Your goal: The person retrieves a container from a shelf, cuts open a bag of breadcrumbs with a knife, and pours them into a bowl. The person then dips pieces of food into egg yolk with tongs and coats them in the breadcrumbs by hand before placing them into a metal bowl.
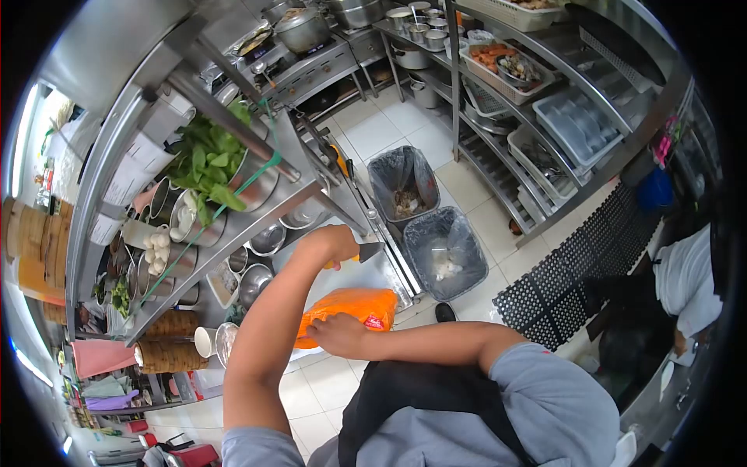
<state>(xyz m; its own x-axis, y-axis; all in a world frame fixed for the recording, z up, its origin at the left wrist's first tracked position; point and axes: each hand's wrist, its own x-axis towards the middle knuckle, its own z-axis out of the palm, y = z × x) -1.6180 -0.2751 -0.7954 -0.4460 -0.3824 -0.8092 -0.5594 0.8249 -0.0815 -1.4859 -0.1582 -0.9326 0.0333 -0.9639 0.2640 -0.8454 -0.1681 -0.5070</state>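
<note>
My left hand is closed round the orange handle of a knife, whose dark blade points to the right. Below it lies a bulging orange plastic bag with a red and white mark, on a pale board at the counter's end. My right hand rests on the near side of the bag, its fingers bent and gripping the plastic. The knife is above the bag, apart from it.
Two lined bins stand beyond the counter. A steel shelf at left holds leafy greens and eggs. Racks with trays stand at right, near a black mat. Another person's white sleeve shows at far right.
</note>
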